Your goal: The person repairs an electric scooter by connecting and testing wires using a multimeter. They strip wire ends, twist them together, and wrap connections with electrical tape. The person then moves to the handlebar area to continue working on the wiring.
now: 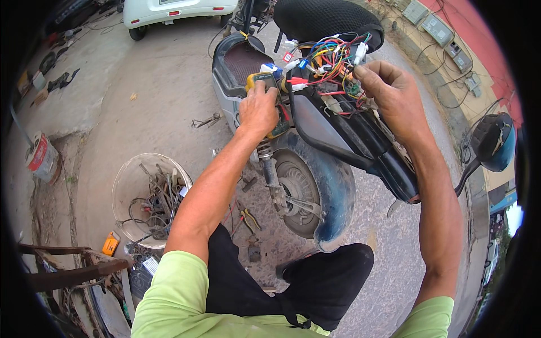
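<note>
My left hand [259,110] grips a yellow and black multimeter [270,80] beside the opened body of a scooter [375,152]. A tangle of coloured wires [338,53], with white, red and blue connectors, spills out of the scooter's body near the black mesh seat [324,19]. Among these wires, my right hand [389,96] has thumb and forefinger pinched just below a white connector [360,53]; what exactly they hold is too small to make out. Below the multimeter are a shock absorber [269,172] and a wheel under a dusty blue fender [335,208].
A bucket of tools [149,200] stands by my left knee, with pliers [249,221] on the ground nearby. A rusty frame [67,276] is at lower left, a paint pail [42,158] farther left. A white vehicle [180,11] stands behind; meter boxes [437,31] line the right wall.
</note>
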`<state>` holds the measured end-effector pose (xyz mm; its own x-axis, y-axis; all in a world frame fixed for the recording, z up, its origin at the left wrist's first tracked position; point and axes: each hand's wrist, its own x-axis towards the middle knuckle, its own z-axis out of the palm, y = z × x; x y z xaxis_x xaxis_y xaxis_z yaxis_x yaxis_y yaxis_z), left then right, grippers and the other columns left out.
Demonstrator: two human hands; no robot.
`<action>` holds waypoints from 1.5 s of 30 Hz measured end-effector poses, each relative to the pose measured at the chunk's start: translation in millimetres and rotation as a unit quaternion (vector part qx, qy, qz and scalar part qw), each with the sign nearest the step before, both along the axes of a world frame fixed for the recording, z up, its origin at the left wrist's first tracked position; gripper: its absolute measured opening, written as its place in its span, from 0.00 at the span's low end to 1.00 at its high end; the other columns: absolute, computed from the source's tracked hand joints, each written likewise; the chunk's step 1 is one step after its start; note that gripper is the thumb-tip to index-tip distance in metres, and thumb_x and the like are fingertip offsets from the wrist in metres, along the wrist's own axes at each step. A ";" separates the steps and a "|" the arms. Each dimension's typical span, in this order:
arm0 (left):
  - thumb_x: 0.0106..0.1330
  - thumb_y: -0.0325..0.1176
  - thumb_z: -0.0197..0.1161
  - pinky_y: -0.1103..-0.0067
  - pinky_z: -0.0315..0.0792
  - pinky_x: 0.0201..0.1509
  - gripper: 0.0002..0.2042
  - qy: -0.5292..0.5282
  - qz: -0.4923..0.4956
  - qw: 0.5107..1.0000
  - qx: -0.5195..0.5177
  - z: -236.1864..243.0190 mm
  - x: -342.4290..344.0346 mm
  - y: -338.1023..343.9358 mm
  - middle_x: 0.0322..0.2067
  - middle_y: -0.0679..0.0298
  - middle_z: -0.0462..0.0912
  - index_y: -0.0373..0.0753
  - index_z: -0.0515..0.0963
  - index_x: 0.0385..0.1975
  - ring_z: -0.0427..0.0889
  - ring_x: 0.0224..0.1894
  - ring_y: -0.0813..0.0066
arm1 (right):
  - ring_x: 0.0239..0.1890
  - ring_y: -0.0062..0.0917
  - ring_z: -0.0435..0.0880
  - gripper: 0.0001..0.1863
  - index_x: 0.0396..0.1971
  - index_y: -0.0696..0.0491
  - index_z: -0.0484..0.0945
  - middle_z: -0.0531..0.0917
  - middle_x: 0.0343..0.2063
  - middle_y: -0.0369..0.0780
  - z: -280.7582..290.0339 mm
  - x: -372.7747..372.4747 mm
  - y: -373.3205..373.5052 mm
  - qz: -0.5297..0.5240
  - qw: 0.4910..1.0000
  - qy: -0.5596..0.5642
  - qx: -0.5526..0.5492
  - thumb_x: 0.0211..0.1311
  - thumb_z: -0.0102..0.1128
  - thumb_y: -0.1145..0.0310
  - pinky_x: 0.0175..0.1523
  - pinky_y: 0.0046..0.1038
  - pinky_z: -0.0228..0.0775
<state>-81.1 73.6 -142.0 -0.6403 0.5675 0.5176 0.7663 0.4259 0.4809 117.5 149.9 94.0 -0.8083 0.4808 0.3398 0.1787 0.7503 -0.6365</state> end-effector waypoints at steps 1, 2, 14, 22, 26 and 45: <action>0.53 0.31 0.71 0.60 0.76 0.53 0.22 0.001 -0.001 1.000 0.006 -0.2 0.5 0.0 0.53 0.58 0.75 0.43 0.80 0.51 0.78 0.55 0.53 | 0.30 0.14 0.75 0.18 0.36 0.61 0.85 0.83 0.27 0.34 1.1 0.4 -1.2 -0.001 1.000 0.002 0.005 0.68 0.65 0.57 0.36 0.23 0.66; 0.53 0.31 0.71 0.60 0.76 0.53 0.23 0.002 -0.002 1.000 0.011 -0.4 0.8 -0.5 0.52 0.58 0.75 0.44 0.79 0.51 0.78 0.55 0.53 | 0.30 0.14 0.75 0.18 0.36 0.61 0.85 0.83 0.27 0.34 2.0 0.5 -2.3 0.000 1.000 0.004 0.010 0.68 0.65 0.57 0.36 0.23 0.66; 0.53 0.28 0.70 0.58 0.76 0.54 0.28 -0.015 -0.041 0.998 0.050 1.2 2.4 -13.0 0.54 0.56 0.74 0.44 0.75 0.58 0.78 0.56 0.49 | 0.32 0.15 0.78 0.17 0.37 0.61 0.86 0.85 0.29 0.35 1.7 0.5 -0.2 -0.003 1.000 -0.007 -0.020 0.67 0.66 0.59 0.39 0.23 0.69; 0.52 0.30 0.72 0.59 0.76 0.56 0.31 -0.048 -0.045 0.997 0.047 16.5 5.7 -23.7 0.58 0.53 0.72 0.43 0.73 0.60 0.79 0.57 0.47 | 0.34 0.17 0.80 0.16 0.39 0.61 0.86 0.86 0.32 0.38 5.4 -0.2 -5.0 -0.014 0.998 -0.005 -0.069 0.67 0.67 0.60 0.42 0.23 0.71; 0.54 0.33 0.72 0.59 0.76 0.57 0.29 -0.077 -0.008 0.993 0.092 27.9 0.7 -32.6 0.59 0.51 0.72 0.40 0.75 0.58 0.79 0.57 0.48 | 0.36 0.18 0.80 0.17 0.40 0.60 0.86 0.86 0.34 0.38 6.8 -0.5 -5.2 -0.022 0.997 -0.002 -0.074 0.68 0.66 0.58 0.44 0.23 0.71; 0.68 0.26 0.65 0.88 0.63 0.27 0.13 -0.372 -0.373 0.779 0.340 131.9 96.8 -68.0 0.30 0.73 0.80 0.33 0.81 0.51 0.70 0.27 0.91 | 0.29 0.13 0.76 0.13 0.35 0.53 0.83 0.83 0.30 0.33 7.4 3.3 4.0 0.022 0.972 0.054 -0.226 0.70 0.63 0.58 0.32 0.17 0.64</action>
